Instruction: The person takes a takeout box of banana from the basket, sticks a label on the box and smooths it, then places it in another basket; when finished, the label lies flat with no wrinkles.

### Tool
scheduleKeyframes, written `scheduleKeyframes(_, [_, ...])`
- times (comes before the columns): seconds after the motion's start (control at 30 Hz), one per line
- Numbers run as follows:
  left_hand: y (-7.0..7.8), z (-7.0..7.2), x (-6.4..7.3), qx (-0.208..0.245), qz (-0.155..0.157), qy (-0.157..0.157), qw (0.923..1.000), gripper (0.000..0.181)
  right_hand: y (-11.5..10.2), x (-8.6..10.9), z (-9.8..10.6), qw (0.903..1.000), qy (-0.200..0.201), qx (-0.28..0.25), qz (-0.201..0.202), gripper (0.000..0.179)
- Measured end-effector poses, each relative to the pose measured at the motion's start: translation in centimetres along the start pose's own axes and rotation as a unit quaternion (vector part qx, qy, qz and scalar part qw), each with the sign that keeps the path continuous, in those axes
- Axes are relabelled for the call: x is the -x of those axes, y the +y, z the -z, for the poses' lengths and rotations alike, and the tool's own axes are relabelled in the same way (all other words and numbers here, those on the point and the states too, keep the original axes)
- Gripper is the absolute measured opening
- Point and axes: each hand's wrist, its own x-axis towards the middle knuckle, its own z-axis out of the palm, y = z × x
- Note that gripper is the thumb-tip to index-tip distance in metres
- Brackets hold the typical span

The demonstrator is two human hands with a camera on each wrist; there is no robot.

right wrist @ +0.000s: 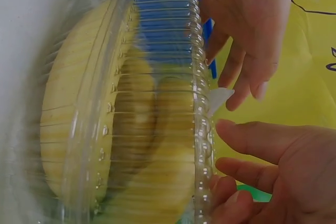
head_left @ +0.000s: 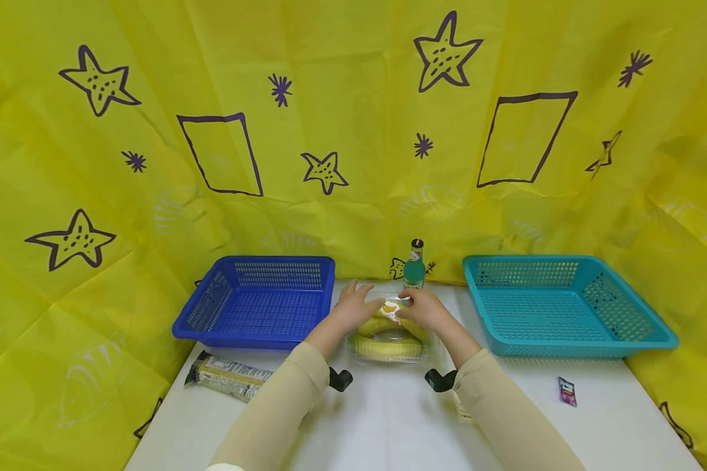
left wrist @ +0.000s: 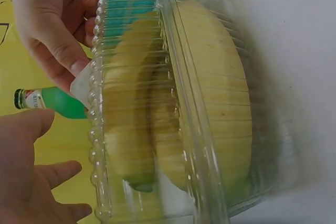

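Observation:
A clear ribbed plastic container of yellow bananas stands on the table in front of me. On its lid lies a white label with a banana picture, one edge sticking up. My right hand is at the label's right side, its thumb right at the raised edge in the left wrist view. Across the label is my left hand, its thumb pointing toward it and its fingers spread apart. A green bottle with a dark cap stands just behind the container.
A dark blue basket stands left of the container, a turquoise basket right of it. A long printed packet lies in front of the blue one. At the right is a small purple packet. A yellow curtain hangs behind.

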Motion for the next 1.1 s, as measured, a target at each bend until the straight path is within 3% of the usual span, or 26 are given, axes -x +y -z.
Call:
scheduleKeyframes(0.13, [0.55, -0.14, -0.09, -0.026, 0.002, -0.01, 0.9996, 0.068, -0.05, -0.19, 0.07, 0.9996, -0.023, -0.017, -0.008, 0.057])
scheduleKeyframes(0.37, [0.39, -0.81, -0.23, -0.065, 0.001, -0.006, 0.9978, 0.073, -0.25, -0.45, 0.11, 0.9992, -0.038, -0.001, -0.013, 0.06])
scheduleKeyframes(1.1, [0.03, -0.52, 0.07, -0.081, -0.006, -0.038, 0.996, 0.089, -0.27, -0.5, 0.22, 0.9981, -0.059, 0.009, -0.01, 0.07])
